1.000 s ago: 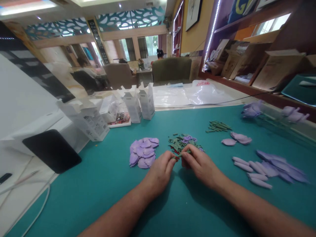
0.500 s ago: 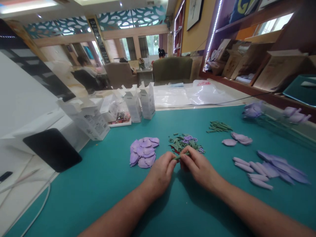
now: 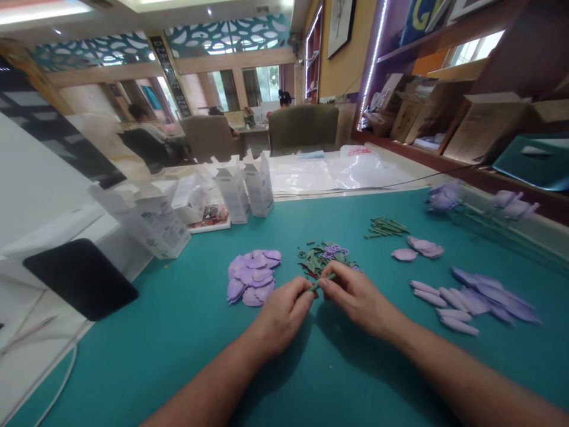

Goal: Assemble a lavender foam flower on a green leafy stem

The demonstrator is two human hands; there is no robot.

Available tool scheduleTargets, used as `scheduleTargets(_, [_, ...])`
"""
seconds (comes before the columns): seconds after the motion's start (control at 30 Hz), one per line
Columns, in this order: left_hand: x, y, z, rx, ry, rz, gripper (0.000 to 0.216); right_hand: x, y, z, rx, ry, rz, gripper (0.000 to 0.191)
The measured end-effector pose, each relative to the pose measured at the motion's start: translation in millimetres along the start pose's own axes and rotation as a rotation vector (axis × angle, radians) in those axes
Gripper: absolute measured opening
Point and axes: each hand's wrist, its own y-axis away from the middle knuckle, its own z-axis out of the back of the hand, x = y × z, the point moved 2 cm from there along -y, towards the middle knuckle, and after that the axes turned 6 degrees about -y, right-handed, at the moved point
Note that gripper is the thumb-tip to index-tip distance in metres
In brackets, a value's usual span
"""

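In the middle of the head view, a short green stem piece [image 3: 320,283] is held between my two hands, above the mat. My left hand [image 3: 284,313] pinches its left end, and my right hand [image 3: 358,298] grips it farther right between thumb and fingers. Just beyond the fingertips lies a heap of small green leaf pieces [image 3: 316,261] with purple rings [image 3: 335,251] and a bit of red. Left of it is a pile of light purple petals [image 3: 253,276]. More green stems [image 3: 386,226] lie behind to the right.
The teal mat [image 3: 213,356] covers the table. Pale rolled buds [image 3: 448,299], long purple petals [image 3: 498,296] and oval pieces [image 3: 424,248] lie right. Purple flowers [image 3: 444,197] stand at far right. White boxes [image 3: 258,187] and a black tablet-like panel [image 3: 82,279] are left. People sit beyond.
The view has turned slightly to the right, so the mat's contents appear shifted left. Both hands keep hold of the green stem piece, with only small finger movement.
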Motion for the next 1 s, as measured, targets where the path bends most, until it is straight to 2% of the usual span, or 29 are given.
scheduleTargets(0.17, [4.6, -0.5, -4.8, 0.057, -0.033, -0.002, 0.026, -1.1, -0.1, -4.5, 0.092, 0.038, -0.033, 0.022])
scheduleTargets(0.4, [7.0, 1.1, -9.9, 0.026, -0.085, 0.034, 0.024, -6.0, 0.9, -12.7, 0.063, 0.101, -0.039, 0.023])
scheduleTargets(0.57, [3.8, -0.3, -4.8, 0.014, 0.01, 0.009, 0.027, -0.9, -0.7, -7.0, 0.142, 0.052, -0.007, 0.025])
scheduleTargets(0.63, [4.4, -1.7, 0.3, -0.011, 0.079, 0.034, 0.027, -0.7, -4.7, 4.4, 0.109, 0.008, 0.019, 0.027])
scheduleTargets(0.7, [7.2, -3.0, 5.3, -0.041, 0.178, 0.096, 0.027, -4.6, -10.0, 20.2, -0.027, -0.007, 0.019, 0.029])
scheduleTargets(0.77, [11.1, -4.3, 8.3, -0.053, 0.293, 0.165, 0.029, -11.2, -14.4, 34.2, -0.158, 0.049, -0.001, 0.028])
scheduleTargets(0.83, [14.8, -5.9, 8.8, -0.064, 0.397, 0.214, 0.03, -17.9, -17.2, 40.8, -0.204, 0.149, -0.005, 0.026])
scheduleTargets(1.0, [19.3, -11.0, 4.6, -0.134, 0.553, 0.238, 0.017, -27.5, -16.4, 22.2, -0.052, 0.467, 0.171, 0.024])
